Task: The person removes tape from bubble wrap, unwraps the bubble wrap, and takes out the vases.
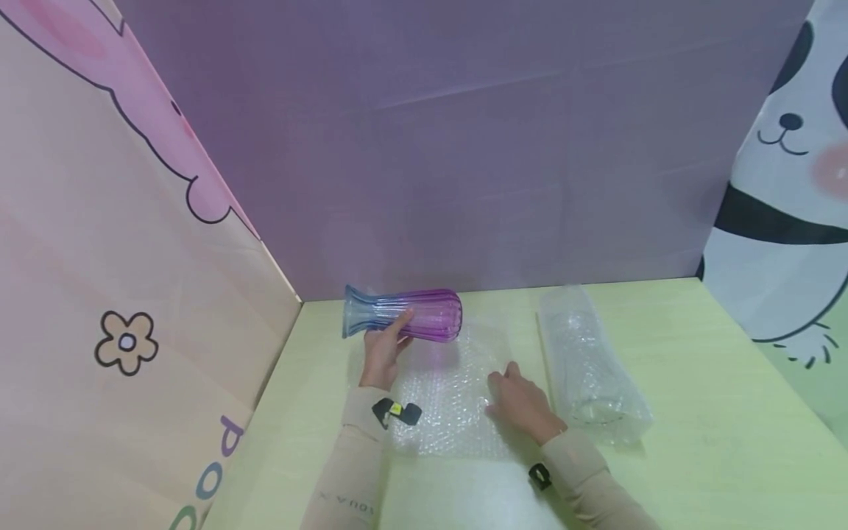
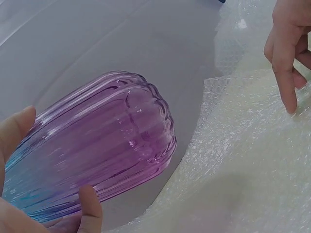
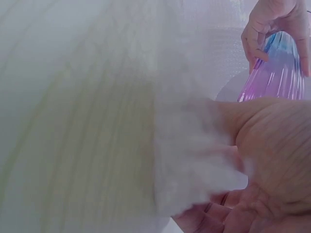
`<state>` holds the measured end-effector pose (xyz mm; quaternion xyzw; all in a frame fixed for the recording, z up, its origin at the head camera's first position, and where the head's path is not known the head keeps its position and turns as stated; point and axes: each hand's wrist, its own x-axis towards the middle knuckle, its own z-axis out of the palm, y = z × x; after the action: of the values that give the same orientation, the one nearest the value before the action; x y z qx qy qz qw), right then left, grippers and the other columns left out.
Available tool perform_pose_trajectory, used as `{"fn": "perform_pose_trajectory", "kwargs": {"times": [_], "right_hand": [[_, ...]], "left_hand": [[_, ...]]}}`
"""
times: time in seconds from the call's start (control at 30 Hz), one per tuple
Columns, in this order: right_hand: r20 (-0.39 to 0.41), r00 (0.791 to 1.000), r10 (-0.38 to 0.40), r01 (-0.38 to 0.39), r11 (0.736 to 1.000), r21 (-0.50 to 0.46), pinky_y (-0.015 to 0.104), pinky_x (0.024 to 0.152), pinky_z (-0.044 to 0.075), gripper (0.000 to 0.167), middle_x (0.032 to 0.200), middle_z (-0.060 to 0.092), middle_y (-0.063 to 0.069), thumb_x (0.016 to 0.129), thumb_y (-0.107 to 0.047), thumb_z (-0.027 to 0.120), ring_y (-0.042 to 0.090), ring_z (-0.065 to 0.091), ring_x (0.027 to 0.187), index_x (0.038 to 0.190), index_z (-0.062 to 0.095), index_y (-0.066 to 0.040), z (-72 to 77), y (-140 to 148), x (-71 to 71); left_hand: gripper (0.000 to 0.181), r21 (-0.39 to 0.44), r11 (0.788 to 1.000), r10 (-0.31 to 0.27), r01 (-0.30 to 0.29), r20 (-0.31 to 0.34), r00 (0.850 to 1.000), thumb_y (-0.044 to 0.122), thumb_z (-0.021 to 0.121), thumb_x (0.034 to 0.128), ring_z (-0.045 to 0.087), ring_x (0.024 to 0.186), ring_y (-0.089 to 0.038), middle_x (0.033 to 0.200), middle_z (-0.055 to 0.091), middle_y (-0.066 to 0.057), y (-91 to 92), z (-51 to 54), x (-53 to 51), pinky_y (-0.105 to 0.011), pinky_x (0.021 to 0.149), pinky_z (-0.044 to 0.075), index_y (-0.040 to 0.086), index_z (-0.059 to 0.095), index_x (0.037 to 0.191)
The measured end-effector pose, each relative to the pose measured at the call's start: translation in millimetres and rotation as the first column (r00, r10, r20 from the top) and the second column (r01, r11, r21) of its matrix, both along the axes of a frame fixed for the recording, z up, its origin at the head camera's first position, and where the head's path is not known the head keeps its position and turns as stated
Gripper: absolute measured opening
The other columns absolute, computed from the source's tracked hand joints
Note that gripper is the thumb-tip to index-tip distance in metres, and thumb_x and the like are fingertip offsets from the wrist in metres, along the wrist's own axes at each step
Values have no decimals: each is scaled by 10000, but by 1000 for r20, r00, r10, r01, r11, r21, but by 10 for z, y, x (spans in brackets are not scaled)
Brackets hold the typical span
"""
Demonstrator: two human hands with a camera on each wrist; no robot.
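A ribbed glass vase [image 1: 424, 315], blue at its flared mouth and purple toward its base, lies sideways in my left hand [image 1: 384, 353]. The thumb and fingers grip it around the middle, also seen in the left wrist view around the vase [image 2: 112, 141]. Below it a sheet of bubble wrap [image 1: 444, 412] is spread on the table. My right hand [image 1: 523, 405] is at the sheet's right side, fingers extended; in the left wrist view one straight finger [image 2: 284, 82] touches the wrap. The right wrist view is blurred where the wrap's edge covers some fingertips.
On the right of the table [image 1: 702, 412] lies a bubble-wrapped clear glass item [image 1: 589, 368], close to my right hand. A purple-grey panel [image 1: 430, 147] stands along the back edge. Printed panels, one with a panda [image 1: 788, 250], flank the sides.
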<state>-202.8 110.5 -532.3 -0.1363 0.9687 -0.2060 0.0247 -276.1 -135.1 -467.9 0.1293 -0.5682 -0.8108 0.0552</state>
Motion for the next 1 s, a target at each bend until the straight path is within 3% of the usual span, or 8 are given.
{"fn": "perform_pose_trajectory", "kwargs": {"times": [0.27,0.47,0.63,1.0], "right_hand": [[2,1000,-1,1,1000,-13,286,479,436,403,955,487,130,811,-238,845,194,480,595,1074,616,-34,11,-1,-7],[19,1000,-6,7,1000,-20,295,485,445,408,967,494,135,812,-246,846,201,490,596,1079,619,-36,19,-14,4],[25,1000,-8,9,1000,-21,292,482,442,396,965,492,131,812,-243,846,201,491,593,1067,617,-45,23,-12,10],[12,1000,-2,2,1000,-18,287,468,433,378,943,475,115,817,-243,844,194,482,577,1048,611,-54,22,0,15]], "left_hand": [[500,16,1000,6,-6,-9,1000,212,888,795,702,1046,-287,980,744,4,19,21,-7,-467,1006,568,117,611,1201],[592,-2,1000,9,-9,-9,1000,190,888,791,704,1036,-248,1052,725,-25,34,52,-28,-446,984,587,96,577,1285],[739,-11,1000,7,-8,-26,1000,192,911,764,687,1037,-234,1145,677,-50,38,56,-54,-458,985,583,157,518,1390],[816,-26,999,25,-27,-57,998,186,930,734,618,1147,-224,1364,544,-71,43,43,-144,-460,1003,574,223,481,1415]]}}
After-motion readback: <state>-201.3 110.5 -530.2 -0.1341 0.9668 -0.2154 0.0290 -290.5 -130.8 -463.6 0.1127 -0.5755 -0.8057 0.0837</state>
